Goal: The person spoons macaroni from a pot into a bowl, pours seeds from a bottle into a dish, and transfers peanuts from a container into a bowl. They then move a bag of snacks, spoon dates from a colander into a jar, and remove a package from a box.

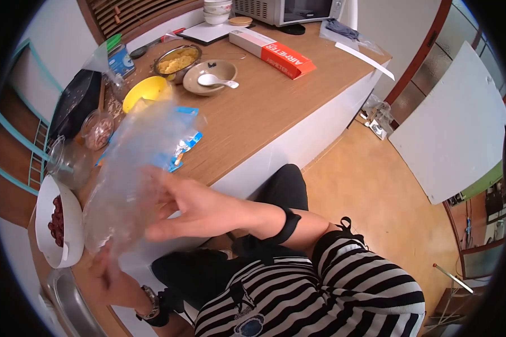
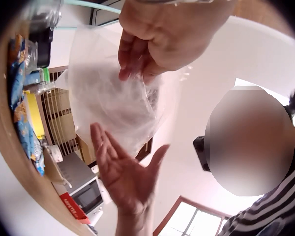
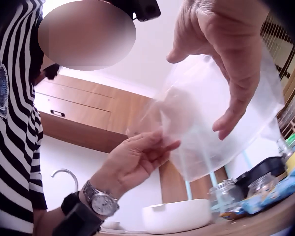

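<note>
A clear plastic bag point(image 1: 121, 180) hangs over the near end of the counter, blurred in the head view. My left hand point(image 1: 108, 269), with a watch at the wrist, pinches one edge of it; the left wrist view shows that grip from above the bag point(image 2: 113, 93). My right hand point(image 1: 191, 208) is beside the bag with thumb and fingers spread. In the right wrist view the right hand point(image 3: 226, 59) has its fingers apart in front of the film, and the left hand point(image 3: 137, 160) holds the bag's edge between thumb and fingertips.
A white bowl point(image 1: 73, 238) of dark red pieces stands by the sink point(image 1: 67, 297). Behind the bag are blue packets point(image 1: 188, 140), a yellow bowl point(image 1: 146, 90) and glass jars point(image 1: 98, 126). Farther along are a beige bowl point(image 1: 227, 70) with a spoon, a red-and-white box point(image 1: 272, 53) and a microwave point(image 1: 264, 14).
</note>
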A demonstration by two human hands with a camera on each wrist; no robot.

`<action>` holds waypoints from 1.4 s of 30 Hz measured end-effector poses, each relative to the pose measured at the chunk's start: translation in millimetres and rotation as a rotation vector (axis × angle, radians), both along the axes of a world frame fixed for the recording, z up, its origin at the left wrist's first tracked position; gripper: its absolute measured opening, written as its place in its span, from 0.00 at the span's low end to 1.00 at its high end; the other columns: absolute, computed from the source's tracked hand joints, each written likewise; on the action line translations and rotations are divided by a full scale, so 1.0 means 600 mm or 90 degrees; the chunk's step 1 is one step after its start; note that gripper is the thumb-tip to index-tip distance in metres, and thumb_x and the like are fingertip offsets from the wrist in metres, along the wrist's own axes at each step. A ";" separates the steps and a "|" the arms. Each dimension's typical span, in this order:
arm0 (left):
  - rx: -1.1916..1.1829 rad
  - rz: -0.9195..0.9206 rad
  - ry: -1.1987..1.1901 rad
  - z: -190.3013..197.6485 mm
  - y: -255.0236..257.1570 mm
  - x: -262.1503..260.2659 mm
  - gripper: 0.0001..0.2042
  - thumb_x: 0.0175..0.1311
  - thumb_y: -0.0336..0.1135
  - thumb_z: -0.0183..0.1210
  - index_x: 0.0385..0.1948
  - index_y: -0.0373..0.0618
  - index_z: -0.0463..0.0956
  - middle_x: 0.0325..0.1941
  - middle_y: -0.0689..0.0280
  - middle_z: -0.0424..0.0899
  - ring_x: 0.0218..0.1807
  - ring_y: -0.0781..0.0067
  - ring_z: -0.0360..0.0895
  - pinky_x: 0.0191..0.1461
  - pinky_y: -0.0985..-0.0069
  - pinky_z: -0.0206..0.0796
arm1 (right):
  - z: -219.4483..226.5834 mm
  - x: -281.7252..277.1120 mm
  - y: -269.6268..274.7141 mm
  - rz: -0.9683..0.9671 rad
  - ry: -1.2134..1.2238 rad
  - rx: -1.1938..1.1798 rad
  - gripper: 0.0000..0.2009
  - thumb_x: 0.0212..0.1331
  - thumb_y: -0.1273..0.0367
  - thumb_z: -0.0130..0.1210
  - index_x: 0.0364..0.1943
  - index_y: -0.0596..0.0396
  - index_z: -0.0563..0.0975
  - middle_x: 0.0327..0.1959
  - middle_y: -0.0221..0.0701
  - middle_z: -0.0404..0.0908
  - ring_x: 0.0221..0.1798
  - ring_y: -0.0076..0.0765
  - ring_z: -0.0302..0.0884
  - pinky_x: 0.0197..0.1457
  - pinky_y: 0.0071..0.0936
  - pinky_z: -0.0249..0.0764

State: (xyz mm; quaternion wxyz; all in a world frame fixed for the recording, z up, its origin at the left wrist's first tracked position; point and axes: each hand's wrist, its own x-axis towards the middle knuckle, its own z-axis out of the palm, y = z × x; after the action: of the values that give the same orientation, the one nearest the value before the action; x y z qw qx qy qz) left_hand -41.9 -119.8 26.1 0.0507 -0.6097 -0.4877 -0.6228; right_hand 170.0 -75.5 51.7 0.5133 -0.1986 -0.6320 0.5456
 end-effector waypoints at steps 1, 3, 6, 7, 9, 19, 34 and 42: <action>-0.007 -0.009 0.055 0.026 -0.008 0.041 0.02 0.47 0.18 0.51 0.20 0.34 0.68 0.28 0.53 0.77 0.30 0.66 0.75 0.35 0.75 0.68 | 0.004 -0.013 0.004 0.010 0.001 0.002 0.32 0.49 0.66 0.54 0.55 0.64 0.52 0.41 0.37 0.72 0.39 0.23 0.69 0.44 0.21 0.65; -0.020 -0.037 0.097 0.021 -0.023 0.046 0.02 0.46 0.18 0.51 0.19 0.34 0.69 0.27 0.53 0.77 0.29 0.66 0.75 0.35 0.76 0.68 | 0.010 -0.032 0.012 0.065 0.121 -0.181 0.26 0.52 0.67 0.50 0.54 0.64 0.55 0.36 0.33 0.73 0.37 0.21 0.69 0.42 0.18 0.65; -0.054 -0.072 0.099 0.012 -0.034 0.040 0.03 0.41 0.17 0.54 0.15 0.34 0.69 0.25 0.52 0.77 0.27 0.66 0.75 0.33 0.78 0.67 | -0.009 -0.039 0.021 0.045 0.117 -0.192 0.18 0.55 0.69 0.46 0.50 0.62 0.63 0.31 0.30 0.74 0.34 0.18 0.68 0.38 0.16 0.65; -0.084 -0.098 0.054 0.010 -0.037 0.033 0.04 0.39 0.17 0.55 0.15 0.34 0.69 0.25 0.52 0.77 0.27 0.67 0.75 0.32 0.79 0.66 | -0.009 -0.038 0.019 0.052 0.114 -0.191 0.18 0.55 0.69 0.46 0.50 0.62 0.63 0.31 0.30 0.74 0.34 0.18 0.68 0.38 0.16 0.65; -0.110 -0.119 0.007 0.006 -0.038 0.026 0.05 0.36 0.16 0.56 0.15 0.34 0.70 0.25 0.53 0.77 0.26 0.69 0.75 0.32 0.80 0.65 | -0.011 -0.032 0.013 -0.055 0.011 -0.095 0.10 0.55 0.70 0.46 0.38 0.60 0.73 0.24 0.28 0.74 0.29 0.15 0.67 0.33 0.14 0.64; -0.311 -0.304 -0.246 0.007 -0.045 0.023 0.05 0.47 0.23 0.53 0.17 0.36 0.67 0.25 0.58 0.76 0.23 0.72 0.73 0.31 0.79 0.67 | -0.023 -0.026 0.007 -0.175 -0.037 -0.059 0.15 0.50 0.68 0.53 0.13 0.57 0.64 0.10 0.19 0.60 0.17 0.12 0.54 0.17 0.15 0.53; -0.051 -0.359 -0.843 0.006 0.002 -0.074 0.24 0.60 0.31 0.42 0.55 0.35 0.44 0.56 0.46 0.53 0.55 0.57 0.61 0.53 0.69 0.60 | -0.019 0.038 0.034 -0.229 0.088 -0.129 0.10 0.55 0.67 0.46 0.26 0.60 0.75 0.21 0.22 0.72 0.21 0.12 0.62 0.23 0.11 0.58; -0.081 0.176 -0.134 -0.005 0.004 -0.023 0.26 0.55 0.28 0.49 0.56 0.42 0.50 0.56 0.57 0.57 0.51 0.68 0.64 0.50 0.75 0.58 | -0.075 -0.004 0.046 -0.254 0.164 -0.268 0.07 0.52 0.68 0.51 0.26 0.59 0.75 0.15 0.22 0.71 0.16 0.12 0.61 0.18 0.10 0.55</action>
State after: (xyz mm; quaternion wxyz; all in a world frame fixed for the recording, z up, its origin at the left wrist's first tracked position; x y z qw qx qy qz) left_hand -55.6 -117.6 23.2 0.0457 -0.4702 -0.6078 -0.6382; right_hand 167.4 -47.9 6.8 0.6339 -0.3499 -0.3830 0.5736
